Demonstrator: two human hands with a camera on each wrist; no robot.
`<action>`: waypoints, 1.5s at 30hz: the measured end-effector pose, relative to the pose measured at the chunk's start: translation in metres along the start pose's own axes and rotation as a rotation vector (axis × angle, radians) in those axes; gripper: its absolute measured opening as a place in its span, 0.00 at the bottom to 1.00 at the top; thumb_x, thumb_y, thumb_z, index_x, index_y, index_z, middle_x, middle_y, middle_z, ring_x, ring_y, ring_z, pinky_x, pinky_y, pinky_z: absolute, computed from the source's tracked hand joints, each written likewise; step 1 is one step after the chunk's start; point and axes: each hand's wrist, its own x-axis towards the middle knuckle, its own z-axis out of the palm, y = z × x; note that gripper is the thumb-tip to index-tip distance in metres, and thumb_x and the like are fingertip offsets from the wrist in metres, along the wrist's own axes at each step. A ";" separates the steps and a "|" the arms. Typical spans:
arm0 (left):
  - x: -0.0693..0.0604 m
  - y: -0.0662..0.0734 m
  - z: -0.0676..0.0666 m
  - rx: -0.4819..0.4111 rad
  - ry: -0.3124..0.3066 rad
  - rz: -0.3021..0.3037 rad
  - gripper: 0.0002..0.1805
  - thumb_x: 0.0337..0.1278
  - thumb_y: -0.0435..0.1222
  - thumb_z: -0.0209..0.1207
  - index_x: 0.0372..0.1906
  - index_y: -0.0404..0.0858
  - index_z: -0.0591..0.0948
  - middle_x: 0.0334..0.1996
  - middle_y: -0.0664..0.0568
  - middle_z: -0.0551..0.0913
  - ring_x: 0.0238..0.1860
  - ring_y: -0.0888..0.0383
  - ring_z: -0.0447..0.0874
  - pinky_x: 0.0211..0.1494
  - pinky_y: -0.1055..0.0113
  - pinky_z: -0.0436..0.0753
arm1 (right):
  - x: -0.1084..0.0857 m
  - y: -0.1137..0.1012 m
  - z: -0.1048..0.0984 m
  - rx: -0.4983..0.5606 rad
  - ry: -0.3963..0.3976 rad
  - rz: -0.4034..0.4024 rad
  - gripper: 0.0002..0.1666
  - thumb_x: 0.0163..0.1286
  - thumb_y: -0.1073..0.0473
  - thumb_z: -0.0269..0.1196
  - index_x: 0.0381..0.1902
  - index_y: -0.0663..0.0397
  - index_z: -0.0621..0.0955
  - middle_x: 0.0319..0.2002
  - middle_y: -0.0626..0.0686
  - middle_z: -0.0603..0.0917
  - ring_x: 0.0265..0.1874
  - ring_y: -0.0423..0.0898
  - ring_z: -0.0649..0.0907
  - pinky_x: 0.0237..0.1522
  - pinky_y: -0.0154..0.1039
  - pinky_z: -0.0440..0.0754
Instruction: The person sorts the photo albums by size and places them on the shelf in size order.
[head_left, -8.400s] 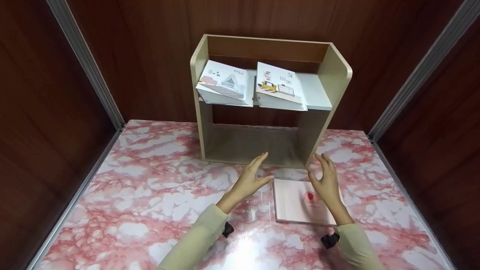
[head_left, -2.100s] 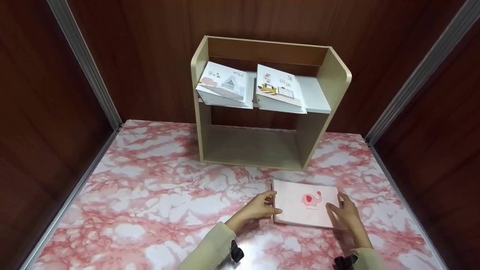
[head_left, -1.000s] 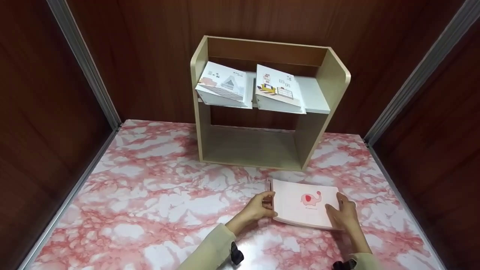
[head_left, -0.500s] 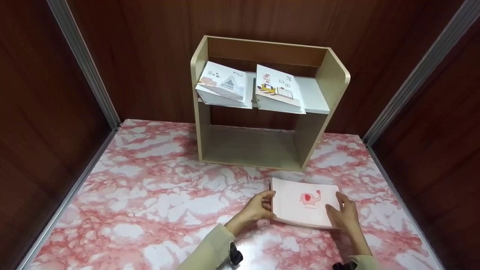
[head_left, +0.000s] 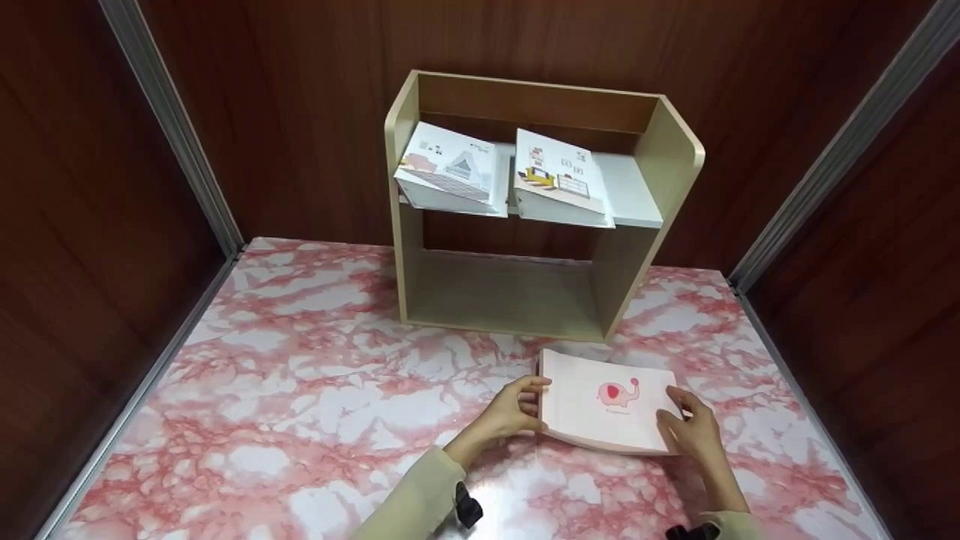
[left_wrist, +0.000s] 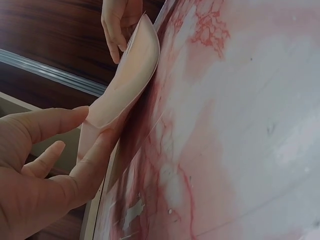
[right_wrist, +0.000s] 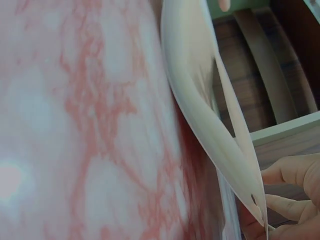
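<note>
A pale pink book (head_left: 577, 401) with an elephant on its cover is held between both hands in front of the shelf. Its left side is raised off the table, and the pages bow in the left wrist view. My left hand (head_left: 510, 411) grips the book's left edge, thumb and fingers on opposite faces in the left wrist view. On the opposite side, my right hand (head_left: 694, 427) pinches the right edge. The right wrist view shows the book's (right_wrist: 195, 100) curved page block, with a gap beneath the cover, and the right fingers (right_wrist: 295, 172) at its end.
Behind the book stands a small two-tier wooden shelf (head_left: 619, 281). Two thick white books, one with a building (head_left: 450, 166) and one with a yellow sofa (head_left: 559, 176), lie slanted on its upper tier. Dark wood-grain panels (head_left: 862, 315) enclose the marbled table (head_left: 300, 367).
Both hands, earlier spread above the book, have come down onto its left and right edges and taken hold. The book's left side has since risen and shifted slightly left and toward the shelf.
</note>
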 end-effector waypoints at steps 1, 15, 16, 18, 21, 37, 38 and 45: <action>0.000 0.000 0.000 0.005 -0.001 0.004 0.38 0.35 0.17 0.65 0.59 0.39 0.71 0.56 0.42 0.70 0.48 0.47 0.77 0.45 0.61 0.82 | 0.000 0.000 0.000 0.012 -0.007 0.001 0.28 0.65 0.66 0.55 0.62 0.69 0.67 0.61 0.70 0.68 0.59 0.63 0.69 0.59 0.53 0.68; -0.003 0.002 -0.004 -0.037 -0.007 0.028 0.39 0.34 0.16 0.64 0.60 0.38 0.71 0.56 0.37 0.68 0.47 0.44 0.76 0.41 0.63 0.82 | 0.003 0.002 0.000 0.173 -0.016 0.064 0.27 0.65 0.66 0.57 0.61 0.68 0.69 0.63 0.66 0.68 0.50 0.34 0.74 0.41 0.18 0.71; -0.003 0.002 -0.005 -0.041 -0.009 0.031 0.39 0.34 0.16 0.63 0.60 0.38 0.71 0.56 0.37 0.68 0.47 0.43 0.75 0.41 0.63 0.82 | 0.003 0.003 0.000 0.192 -0.020 0.073 0.27 0.66 0.65 0.57 0.62 0.68 0.68 0.63 0.65 0.68 0.48 0.30 0.74 0.41 0.19 0.72; -0.003 0.002 -0.005 -0.055 -0.013 0.043 0.39 0.33 0.15 0.63 0.60 0.37 0.71 0.56 0.36 0.68 0.47 0.41 0.75 0.41 0.62 0.82 | 0.004 0.003 -0.001 0.218 -0.020 0.091 0.27 0.66 0.65 0.58 0.62 0.67 0.68 0.64 0.65 0.67 0.43 0.24 0.73 0.41 0.19 0.73; -0.003 0.001 -0.006 -0.061 -0.018 0.052 0.40 0.33 0.15 0.62 0.61 0.36 0.70 0.56 0.35 0.68 0.47 0.40 0.75 0.42 0.62 0.82 | 0.004 0.003 -0.001 0.239 -0.016 0.112 0.29 0.65 0.64 0.58 0.63 0.65 0.68 0.65 0.64 0.65 0.39 0.22 0.71 0.39 0.20 0.73; -0.004 0.003 -0.014 -0.061 -0.014 0.043 0.39 0.35 0.16 0.62 0.61 0.36 0.70 0.57 0.37 0.67 0.46 0.43 0.75 0.38 0.66 0.82 | 0.005 -0.006 0.006 0.300 -0.081 0.053 0.30 0.65 0.66 0.58 0.64 0.66 0.67 0.66 0.62 0.64 0.62 0.41 0.65 0.48 0.17 0.64; -0.004 0.003 -0.015 -0.060 -0.013 0.045 0.39 0.35 0.16 0.62 0.61 0.36 0.70 0.57 0.37 0.67 0.46 0.43 0.76 0.37 0.66 0.81 | 0.005 -0.007 0.006 0.299 -0.078 0.045 0.29 0.64 0.66 0.58 0.63 0.66 0.67 0.65 0.62 0.65 0.60 0.37 0.66 0.48 0.17 0.65; -0.006 -0.001 -0.021 -0.079 -0.011 0.034 0.39 0.36 0.16 0.63 0.61 0.38 0.70 0.58 0.37 0.66 0.46 0.46 0.76 0.37 0.65 0.83 | 0.005 -0.008 0.010 0.258 -0.047 0.016 0.29 0.61 0.66 0.62 0.60 0.66 0.71 0.62 0.62 0.69 0.49 0.25 0.68 0.47 0.18 0.66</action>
